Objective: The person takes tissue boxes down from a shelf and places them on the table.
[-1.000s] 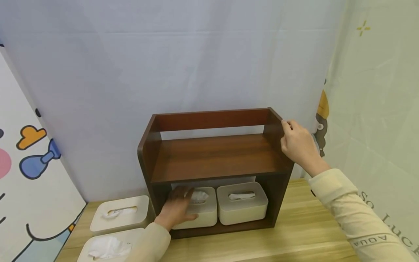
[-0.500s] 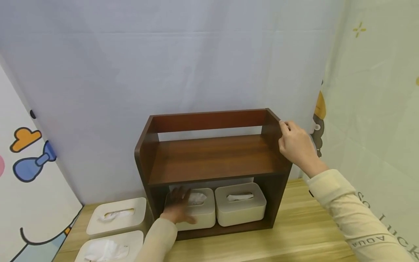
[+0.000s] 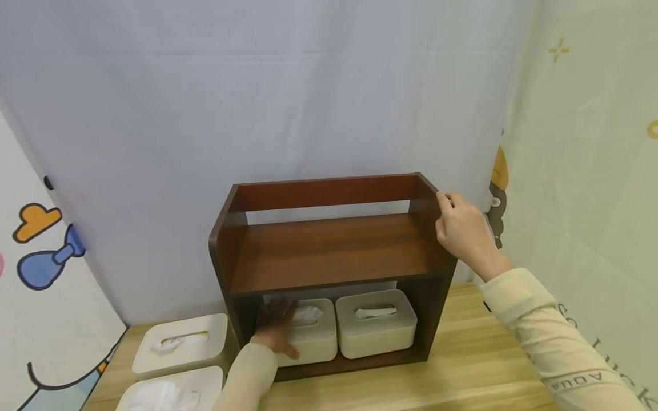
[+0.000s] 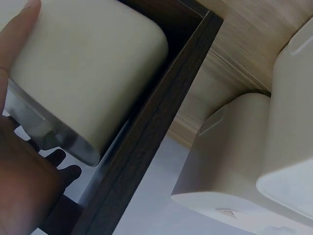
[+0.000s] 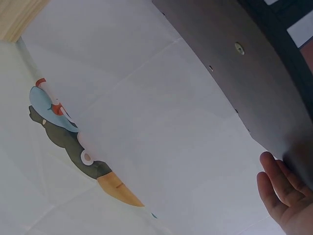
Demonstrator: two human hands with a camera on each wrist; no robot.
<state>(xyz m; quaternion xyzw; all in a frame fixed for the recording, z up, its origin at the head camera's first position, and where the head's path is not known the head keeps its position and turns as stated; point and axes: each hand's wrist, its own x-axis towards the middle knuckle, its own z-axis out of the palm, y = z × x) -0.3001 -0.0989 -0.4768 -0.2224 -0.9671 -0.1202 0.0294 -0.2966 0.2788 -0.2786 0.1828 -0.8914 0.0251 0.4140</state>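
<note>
A dark brown two-tier desktop shelf (image 3: 329, 248) stands on the table. Inside its lower tier sit a left tissue box (image 3: 315, 344) and a right tissue box (image 3: 380, 338), both cream with grey-looking lids and white tissue in the slots. My left hand (image 3: 275, 328) reaches into the lower tier over the left box's near corner. In the left wrist view, the thumb lies along the box's front face, while the spread fingers extend past its lid. My right hand (image 3: 464, 231) grips the top edge of the shelf's right side panel (image 5: 244, 63), thumb and fingers on either side.
Left of the shelf, a cream tissue box (image 3: 180, 342) stands on the wood-grain table (image 3: 462, 342), with another tissue box (image 3: 205, 385) in front of it. A pale curtain (image 3: 308, 103) hangs behind; printed cloths flank both sides.
My left hand moves slightly over the left tissue box, fingers spread. The right hand keeps its grip on the shelf. The whole view shifts a little; the boxes hold their places.
</note>
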